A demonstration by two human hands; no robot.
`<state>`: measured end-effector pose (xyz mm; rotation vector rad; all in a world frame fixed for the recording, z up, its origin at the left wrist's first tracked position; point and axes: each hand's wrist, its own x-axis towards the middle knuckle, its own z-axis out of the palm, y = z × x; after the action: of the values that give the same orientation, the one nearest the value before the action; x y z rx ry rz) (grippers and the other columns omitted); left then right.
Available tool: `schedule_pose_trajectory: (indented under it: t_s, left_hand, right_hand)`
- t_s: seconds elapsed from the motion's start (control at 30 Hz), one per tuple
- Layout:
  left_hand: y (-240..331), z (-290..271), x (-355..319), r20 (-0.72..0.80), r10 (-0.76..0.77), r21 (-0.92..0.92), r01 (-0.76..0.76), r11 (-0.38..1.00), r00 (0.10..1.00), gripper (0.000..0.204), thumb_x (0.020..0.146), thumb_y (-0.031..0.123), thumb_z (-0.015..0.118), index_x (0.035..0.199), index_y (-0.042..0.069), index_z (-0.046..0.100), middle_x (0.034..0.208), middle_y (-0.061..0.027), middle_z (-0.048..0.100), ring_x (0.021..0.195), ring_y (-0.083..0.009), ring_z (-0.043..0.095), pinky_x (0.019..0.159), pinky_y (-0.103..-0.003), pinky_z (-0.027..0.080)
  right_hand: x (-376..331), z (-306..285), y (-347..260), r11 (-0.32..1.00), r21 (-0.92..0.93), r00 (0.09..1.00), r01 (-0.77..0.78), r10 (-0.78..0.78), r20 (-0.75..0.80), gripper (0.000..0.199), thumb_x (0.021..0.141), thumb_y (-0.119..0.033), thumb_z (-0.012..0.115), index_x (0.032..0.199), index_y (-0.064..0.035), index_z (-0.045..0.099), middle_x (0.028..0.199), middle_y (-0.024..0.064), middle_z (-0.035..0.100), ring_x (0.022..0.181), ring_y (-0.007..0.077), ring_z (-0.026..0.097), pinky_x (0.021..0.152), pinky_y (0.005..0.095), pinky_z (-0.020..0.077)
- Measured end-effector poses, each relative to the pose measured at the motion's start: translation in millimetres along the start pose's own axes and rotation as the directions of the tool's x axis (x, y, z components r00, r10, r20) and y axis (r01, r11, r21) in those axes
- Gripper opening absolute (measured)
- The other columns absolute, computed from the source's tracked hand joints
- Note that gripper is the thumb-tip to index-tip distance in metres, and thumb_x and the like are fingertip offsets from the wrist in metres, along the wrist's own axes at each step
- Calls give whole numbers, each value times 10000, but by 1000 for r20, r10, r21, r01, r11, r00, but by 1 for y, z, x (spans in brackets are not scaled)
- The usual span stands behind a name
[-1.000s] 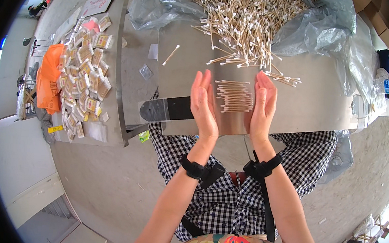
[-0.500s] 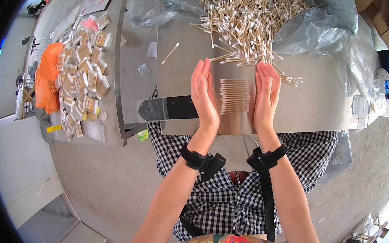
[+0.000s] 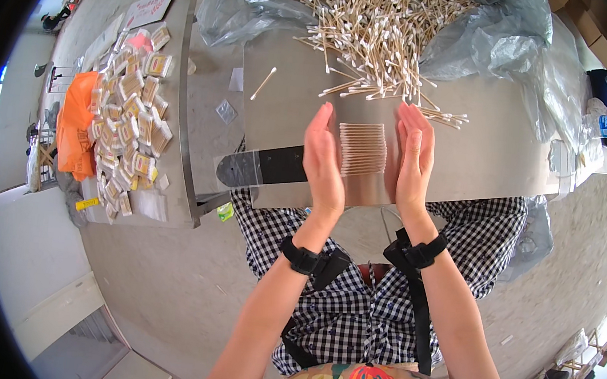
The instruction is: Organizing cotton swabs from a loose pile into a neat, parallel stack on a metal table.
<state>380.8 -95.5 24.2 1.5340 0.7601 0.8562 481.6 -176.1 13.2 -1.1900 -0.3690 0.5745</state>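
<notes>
Cotton swabs (image 3: 363,148) — a neat row of wooden-stemmed sticks laid side by side — sit on the steel work surface (image 3: 497,150), squared up between the 2 hands. The row lies near the front edge of the surface, directly below the large loose heap of swabs (image 3: 377,28).

Left hand (image 3: 324,164): flat and fully extended, fingers together, palm turned inward against the left ends of the row. Right hand (image 3: 414,160): same posture, mirrored, palm facing the right ends. Neither hand grips anything; both act as flat stops pressing the row from opposite sides. Whether the palms actually touch the swab tips or stand just clear of them cannot be told from this angle.

Each wrist carries a black strap (image 3: 304,257).

Surroundings:
- The loose heap spills out of a crumpled clear plastic bag (image 3: 508,41) at the far side of the surface.
- 1 stray swab (image 3: 262,83) lies apart, to the left of the heap.
- A few more stray swabs (image 3: 445,117) lie just beyond the right fingertips.
- A side table (image 3: 194,106) to the left holds many small packets (image 3: 132,114) — apparently filled swab packs — beside an orange bag (image 3: 75,127).
</notes>
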Motion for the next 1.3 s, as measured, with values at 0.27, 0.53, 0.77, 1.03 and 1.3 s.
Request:
schedule_pose_trajectory:
  t_s: [0.27,0.53,0.77,1.03,1.3]
  left_hand:
    - [-5,6,-17,555,32,738,-509,442,832,924,894,495,610,1484,-117,249,1570,-288,234,1484,-394,211,1204,-495,202]
    - [-14,16,3,542,38,791,-525,314,839,974,842,483,666,1472,-135,253,1561,-298,241,1478,-405,218,1205,-491,206]
    - [-2,8,-10,567,-5,757,-519,397,824,910,853,403,681,1489,-95,260,1554,-285,271,1466,-402,247,1199,-519,196]
    - [-6,1,-4,187,22,223,-64,973,982,699,1022,374,449,1534,-36,207,1601,-212,231,1494,-312,211,1216,-441,156]
    - [-9,15,-2,-2,-215,-455,190,870,977,696,1049,447,331,1557,5,157,1608,-175,242,1508,-288,165,1233,-417,120]
  right_hand:
    - [-8,-26,1,731,-656,976,187,-215,38,369,1019,-181,529,1336,5,493,1340,170,567,1241,307,550,1034,392,442]
    - [-7,-29,15,736,-625,961,259,-262,89,369,988,-167,569,1317,-13,510,1315,179,575,1202,352,559,1005,404,461]
    - [-8,-28,11,726,-634,958,266,-271,92,361,985,-167,574,1305,-9,516,1294,175,589,1183,349,570,997,396,464]
    - [-1,-17,-1,979,-181,985,96,-119,-122,380,1047,-230,494,1349,1,475,1349,154,556,1263,261,532,1061,375,418]
    - [-13,20,12,988,-154,998,10,-18,-53,482,1057,-288,460,1430,10,393,1428,161,490,1364,254,434,1149,381,308]
